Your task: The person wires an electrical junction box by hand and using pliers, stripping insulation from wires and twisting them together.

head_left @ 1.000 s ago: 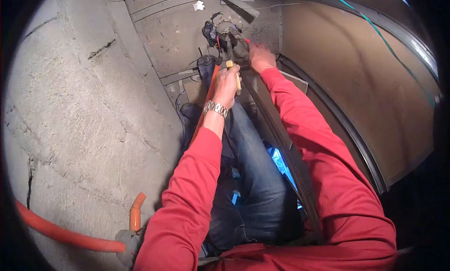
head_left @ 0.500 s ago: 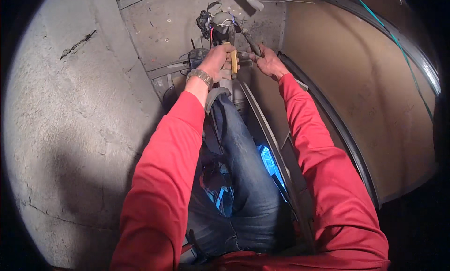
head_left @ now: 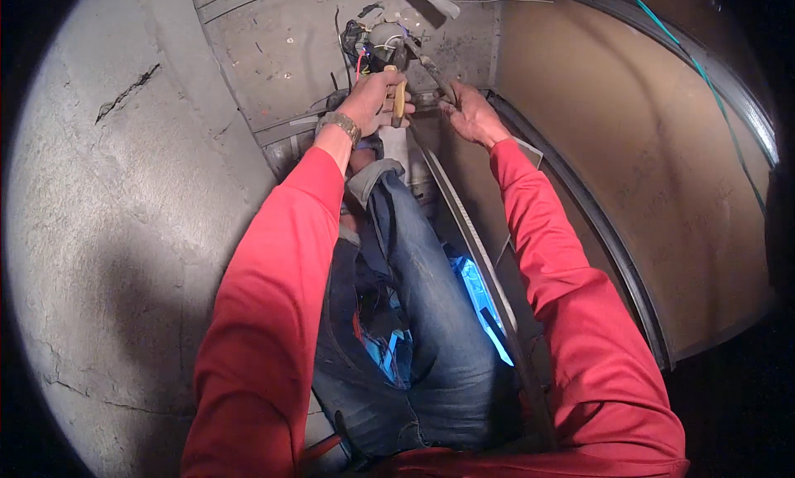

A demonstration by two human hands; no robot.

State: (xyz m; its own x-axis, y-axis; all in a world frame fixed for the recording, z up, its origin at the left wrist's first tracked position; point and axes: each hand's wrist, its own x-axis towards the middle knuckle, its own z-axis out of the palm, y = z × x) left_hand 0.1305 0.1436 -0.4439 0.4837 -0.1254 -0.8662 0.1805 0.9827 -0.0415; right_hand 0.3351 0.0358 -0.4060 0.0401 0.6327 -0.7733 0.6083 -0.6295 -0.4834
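Head view: left fingers (head_left: 389, 78) half-curl round a yellow-handled tool (head_left: 399, 99) pointing away, right fingers (head_left: 462, 96) grip a rod (head_left: 435, 71) slanting away-left.

At upper centre, the left hand (head_left: 370, 103) holds a yellow-handled tool (head_left: 399, 100); the right hand (head_left: 474, 117) holds a dark rod-shaped tool (head_left: 436, 76). Both extend toward a rounded grey fitting (head_left: 386, 35) with tangled wires (head_left: 356, 43) at its left. A concrete surface (head_left: 141, 188) occupies frame left; a brown panel (head_left: 629, 163) and green cord (head_left: 714, 98), frame right.

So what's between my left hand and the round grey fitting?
The metal end of the yellow-handled tool in your left hand, seen in the head view.
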